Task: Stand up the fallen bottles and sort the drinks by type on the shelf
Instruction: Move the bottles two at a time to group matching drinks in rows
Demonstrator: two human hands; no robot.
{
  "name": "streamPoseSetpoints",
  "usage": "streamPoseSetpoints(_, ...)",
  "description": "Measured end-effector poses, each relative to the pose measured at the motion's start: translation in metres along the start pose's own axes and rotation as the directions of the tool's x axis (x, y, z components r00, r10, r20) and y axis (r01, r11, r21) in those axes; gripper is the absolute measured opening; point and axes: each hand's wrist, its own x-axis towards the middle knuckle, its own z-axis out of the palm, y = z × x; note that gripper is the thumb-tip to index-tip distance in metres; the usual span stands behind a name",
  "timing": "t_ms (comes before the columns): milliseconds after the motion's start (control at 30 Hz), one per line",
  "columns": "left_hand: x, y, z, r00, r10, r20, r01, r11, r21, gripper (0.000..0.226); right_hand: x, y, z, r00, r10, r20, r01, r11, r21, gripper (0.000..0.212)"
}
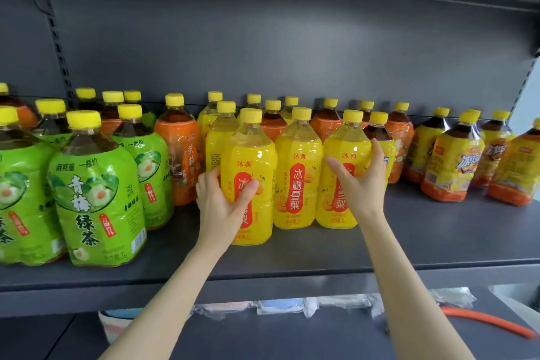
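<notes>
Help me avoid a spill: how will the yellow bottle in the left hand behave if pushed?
Probably heavy: the yellow bottle looks full to the neck. Tall and narrow, it may tip if pushed high. Its glossy label could slip in the left hand.

Bare shelf [438, 242] front lies open right of the yellow bottles [298, 172]; green bottles [96, 199] crowd its left edge, orange bottles [178, 149] block behind.
</notes>
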Motion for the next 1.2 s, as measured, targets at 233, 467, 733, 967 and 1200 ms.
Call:
streamPoseSetpoints(233,0.005,-0.007,0.005,0.999,-0.036,0.018,0.037,0.999,-0.030,0.111,-0.013,0.000,-0.008,1.000,-0.011,0.002,0.011,0.999,0.042,0.097)
streamPoseSetpoints(467,0.004,-0.007,0.006,0.999,-0.047,-0.007,0.047,0.998,-0.037,0.096,-0.027,-0.005,-0.013,0.999,-0.041,-0.001,0.041,0.996,0.081,0.097)
streamPoseSetpoints(733,0.000,-0.001,0.008,0.999,-0.043,-0.021,0.042,0.999,-0.033,0.085,-0.021,0.002,-0.019,0.996,-0.027,0.081,0.019,0.994,0.104,0.099)
streamPoseSetpoints(967,-0.021,0.017,0.020,0.985,-0.003,-0.170,0.027,0.989,0.144,0.087,0.008,0.024,-0.038,0.992,0.061,0.114,-0.085,0.974,0.212,0.065)
streamPoseSetpoints(1200,-0.049,0.055,0.075,0.897,0.309,-0.316,-0.276,0.950,0.145,0.051,0.054,0.051,-0.054,0.996,-0.014,0.084,0.003,0.992,0.129,0.058)
